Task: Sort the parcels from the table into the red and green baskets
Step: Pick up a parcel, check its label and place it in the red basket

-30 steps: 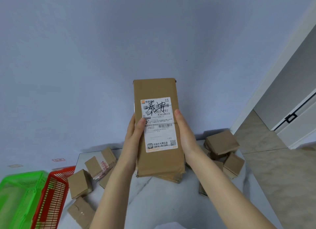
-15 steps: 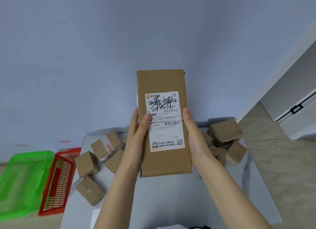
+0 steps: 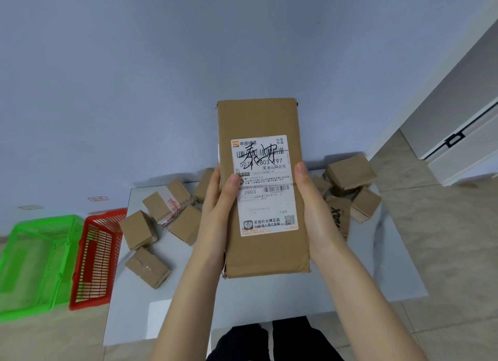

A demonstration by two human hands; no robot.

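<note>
I hold a long flat brown parcel (image 3: 258,118) upright above the table, its white shipping label facing me. My left hand (image 3: 215,207) grips its left edge with the thumb across the label. My right hand (image 3: 314,209) grips its right edge. Several small brown parcels (image 3: 138,228) lie on the white table (image 3: 134,320) to the left, and several more parcels (image 3: 350,173) are piled at the back right. The red basket (image 3: 94,258) stands on the floor just left of the table, with the green basket (image 3: 35,263) beside it further left.
A blue-grey wall rises behind the table. A white door frame and cabinet (image 3: 458,134) stand at the right. Tiled floor (image 3: 444,252) surrounds the table. My dark trousers (image 3: 269,341) show at the bottom edge.
The view has tilted down, showing more of the table, floor and both baskets. The parcel stays upright in both hands with the same grip.
</note>
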